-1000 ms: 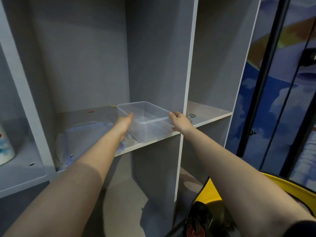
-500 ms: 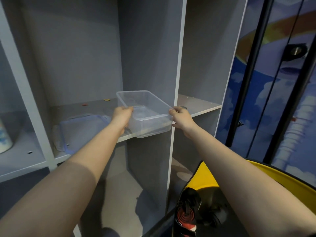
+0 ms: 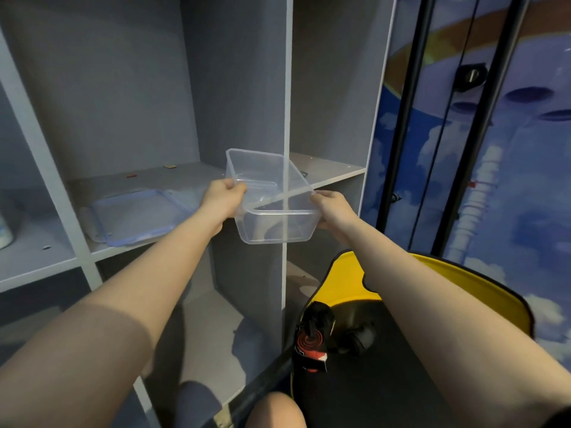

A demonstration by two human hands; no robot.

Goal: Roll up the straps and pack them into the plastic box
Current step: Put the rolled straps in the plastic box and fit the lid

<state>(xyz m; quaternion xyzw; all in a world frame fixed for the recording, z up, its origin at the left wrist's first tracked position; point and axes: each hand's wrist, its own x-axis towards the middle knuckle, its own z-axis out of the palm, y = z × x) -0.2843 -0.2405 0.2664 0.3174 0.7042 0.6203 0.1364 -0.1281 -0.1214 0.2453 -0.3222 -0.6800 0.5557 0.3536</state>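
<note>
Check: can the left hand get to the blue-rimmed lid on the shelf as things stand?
Probably not right away. The lid lies uncovered on the shelf, just left of the left hand, so the path looks free, but that hand grips the plastic box together with the right hand.
</note>
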